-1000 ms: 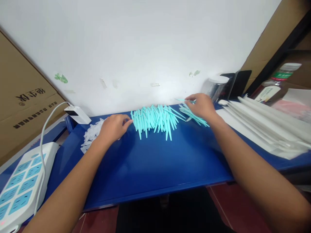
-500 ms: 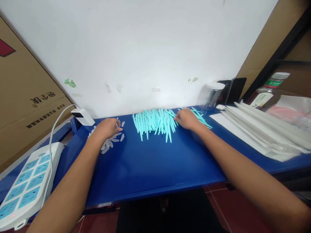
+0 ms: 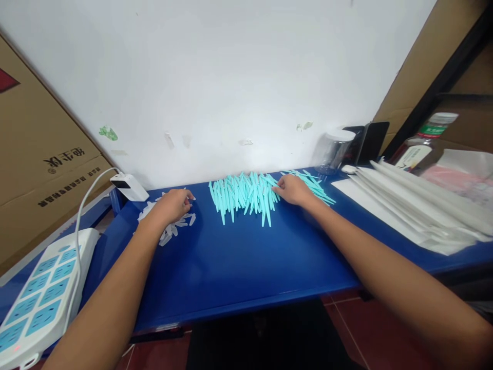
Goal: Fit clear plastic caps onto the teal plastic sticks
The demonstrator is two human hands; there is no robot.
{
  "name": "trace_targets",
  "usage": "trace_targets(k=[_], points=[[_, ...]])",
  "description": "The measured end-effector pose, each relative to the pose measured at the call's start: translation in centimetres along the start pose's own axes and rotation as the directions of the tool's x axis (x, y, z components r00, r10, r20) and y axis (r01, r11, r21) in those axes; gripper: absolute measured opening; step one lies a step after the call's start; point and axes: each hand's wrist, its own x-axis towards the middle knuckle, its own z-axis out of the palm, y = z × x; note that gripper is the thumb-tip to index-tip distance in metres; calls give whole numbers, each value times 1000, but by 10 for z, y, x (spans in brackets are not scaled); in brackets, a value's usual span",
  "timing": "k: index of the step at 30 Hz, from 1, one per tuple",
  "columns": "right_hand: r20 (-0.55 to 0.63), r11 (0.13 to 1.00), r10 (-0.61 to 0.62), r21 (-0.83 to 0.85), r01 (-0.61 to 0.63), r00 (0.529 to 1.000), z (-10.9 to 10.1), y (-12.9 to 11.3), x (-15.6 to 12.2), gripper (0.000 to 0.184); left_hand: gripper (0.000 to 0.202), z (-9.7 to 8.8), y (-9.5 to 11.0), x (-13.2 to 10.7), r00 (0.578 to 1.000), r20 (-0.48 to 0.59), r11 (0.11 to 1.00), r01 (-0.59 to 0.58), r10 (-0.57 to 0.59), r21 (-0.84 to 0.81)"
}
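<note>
My left hand (image 3: 175,204) hovers over the right part of a pile of small translucent plastic pieces (image 3: 167,236). Its fingers are bent, with a gap between index finger and thumb; the index fingertip is at one loose piece. Across the table, my right hand (image 3: 293,189) has thumb and fingertips pinched at the right edge of a heap of slim, pointed turquoise sticks (image 3: 241,192). One stick's end appears between those fingertips. Behind the right hand lie more turquoise sticks (image 3: 318,187).
The blue table (image 3: 231,272) meets a white wall. At left are a power strip (image 3: 42,293), a white plugged-in device (image 3: 130,187) and a cardboard box (image 3: 46,154). At right stand a clear lidded jar (image 3: 334,151), white packets (image 3: 419,205) and a bottle (image 3: 427,141).
My left index finger has reached out to a loose translucent piece and the finger gap has widened. My right hand has shifted slightly left along the turquoise heap.
</note>
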Motion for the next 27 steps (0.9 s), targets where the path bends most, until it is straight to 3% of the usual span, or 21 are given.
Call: trace_targets(k=[6, 10, 13, 17, 20, 23, 27], points=[[27, 999, 36, -33, -35, 999, -3, -3, -1, 25, 43, -9, 1, -4, 1000, 2, 1000, 18, -18, 20], [84, 998, 62, -34, -59, 995, -7, -8, -5, 27, 29, -14, 1, -6, 991, 89, 994, 102, -104, 36], [130, 997, 73, -26, -70, 989, -10, -11, -8, 31, 23, -12, 3, -5, 985, 139, 994, 107, -107, 3], [139, 998, 57, -7, -57, 989, -16, -10, -8, 29, 22, -10, 6, -6, 997, 40, 997, 63, -61, -47], [110, 999, 22, 33, -26, 994, -25, -5, -7, 18, 24, -13, 15, -10, 998, -50, 977, 19, -30, -215], [44, 962, -83, 265, 69, 996, -34, -5, -10, 7, 34, -18, 29, -14, 990, -139, 879, -89, 26, -468], [-38, 762, -295, 594, 259, 955, -43, -16, -19, 21, 53, -18, 45, -15, 985, -144, 631, -173, 98, -756]])
